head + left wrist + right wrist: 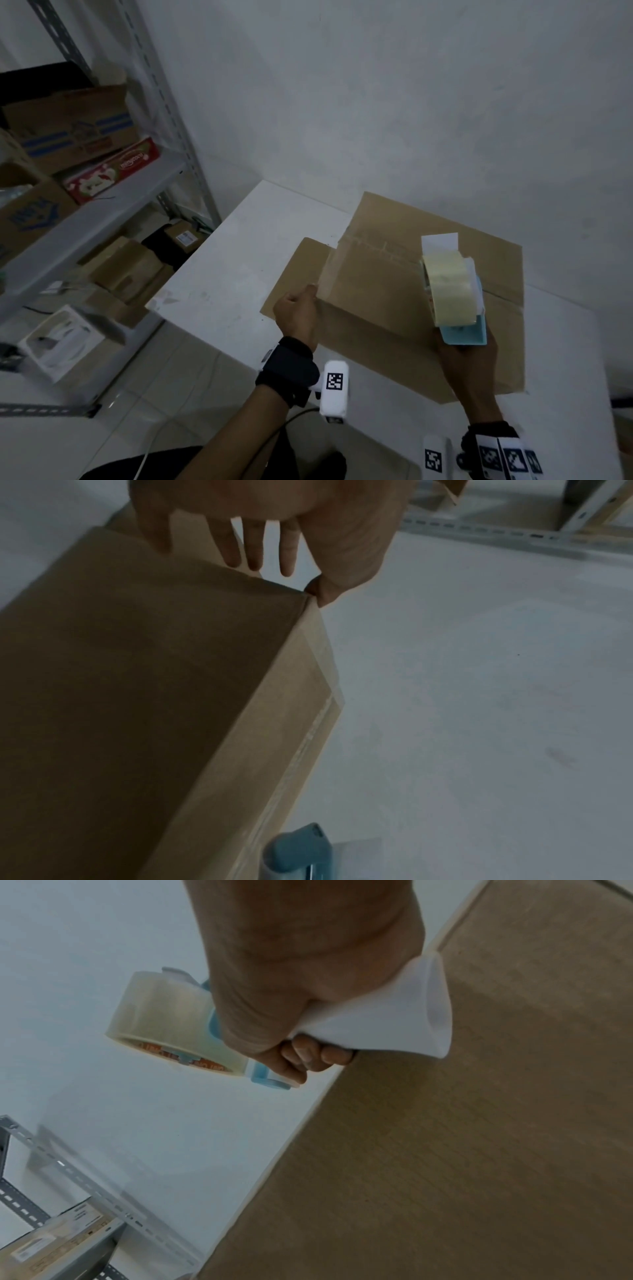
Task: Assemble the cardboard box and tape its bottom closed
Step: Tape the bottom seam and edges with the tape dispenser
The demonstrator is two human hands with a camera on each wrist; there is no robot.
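Observation:
The brown cardboard box [394,315] sits bottom-up on the white table [239,260], with one flap [294,274] splayed flat to its left. A clear tape strip [370,245] runs along the bottom seam and down the left wall. My left hand [303,303] is at that left wall. In the left wrist view its fingers [255,547] lie straight against the box [137,696] and the thumb touches the corner by the tape. My right hand [467,356] grips the blue tape dispenser [460,330] with its clear roll [164,1023], held on top of the box [479,1137].
A grey metal shelf [102,212] at the left holds several cardboard boxes and a red carton [113,171]. More boxes lie on the floor beneath it. The table's left edge [191,274] drops off beside the flap. A white wall stands behind the table.

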